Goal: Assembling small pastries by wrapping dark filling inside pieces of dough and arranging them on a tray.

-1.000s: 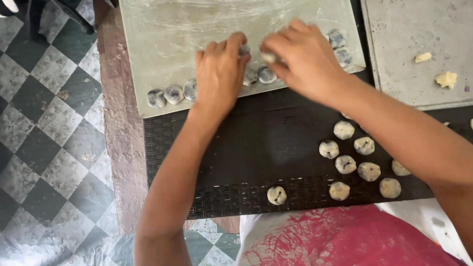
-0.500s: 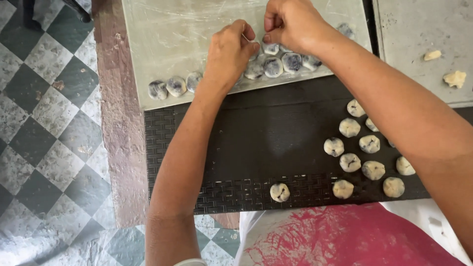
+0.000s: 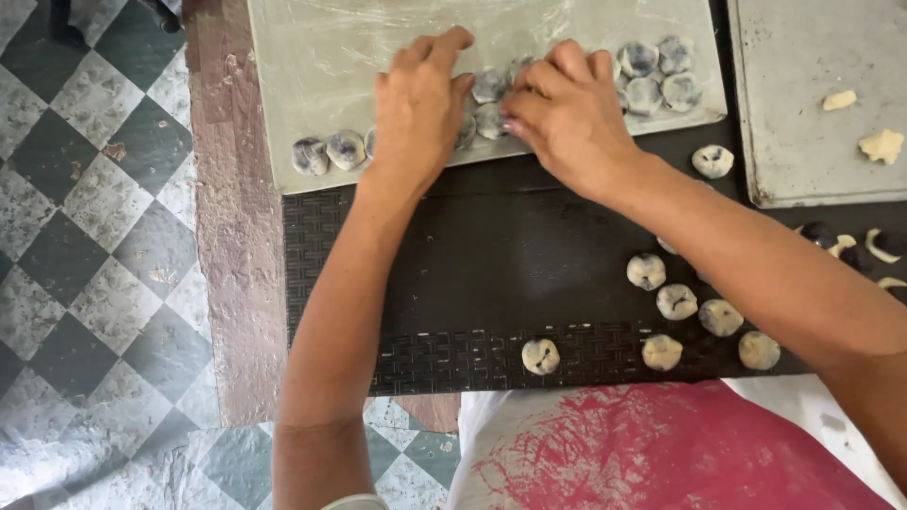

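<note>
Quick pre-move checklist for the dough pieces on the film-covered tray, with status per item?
1. Both hands on the row: ok. Left hand and right hand rest on the dough pieces on the film-covered tray.
2. Grip on a piece: cannot tell, the fingers hide it.
3. Room left on the tray: ok, the far part is bare film.
4. Supply within reach: ok. Loose balls lie on the black mat.
5. Row stays on the tray: ok, though the two leftmost pieces sit close to its near edge.
</note>
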